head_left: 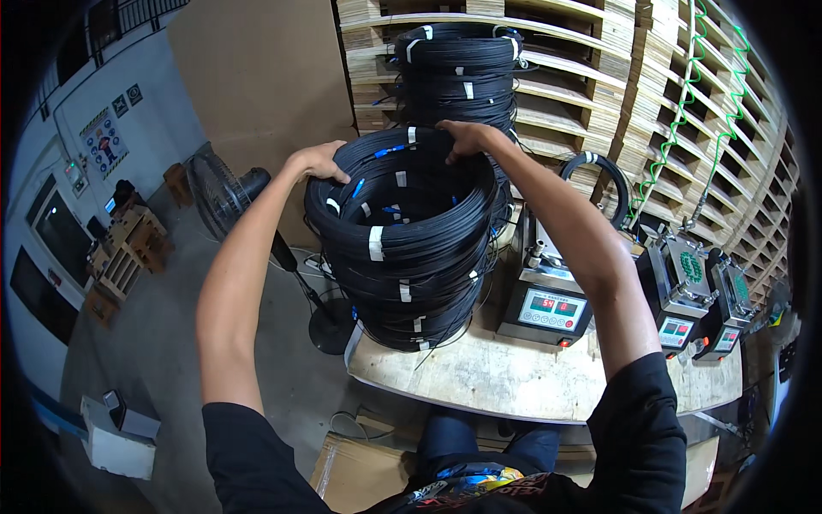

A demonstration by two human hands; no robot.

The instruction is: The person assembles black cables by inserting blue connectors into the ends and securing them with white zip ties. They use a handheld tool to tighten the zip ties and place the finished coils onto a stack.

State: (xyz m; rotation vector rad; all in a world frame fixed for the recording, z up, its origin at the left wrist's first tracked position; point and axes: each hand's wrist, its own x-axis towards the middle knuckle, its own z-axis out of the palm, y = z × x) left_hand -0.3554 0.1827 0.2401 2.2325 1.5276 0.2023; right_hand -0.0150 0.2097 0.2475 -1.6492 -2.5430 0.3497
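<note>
A tall stack of black cable coils point(437, 291) stands at the left end of the wooden table, each coil bound with white tape. My left hand point(320, 161) grips the far left rim of the top cable coil point(428, 231), thumb over its inner edge. On the far right rim, my right hand point(469, 140) holds the same coil, with fingers reaching down inside. Part of each hand's grip is hidden by the coil. Blue connectors point(390, 152) show on the inner side of the ring.
Another coil stack point(462, 64) rises behind, before wooden pallets point(556, 51). A machine with a lit display point(548, 310) sits right of the stack on the table point(479, 377); two more machines point(685, 270) stand farther right. A floor fan point(224, 193) is at the left.
</note>
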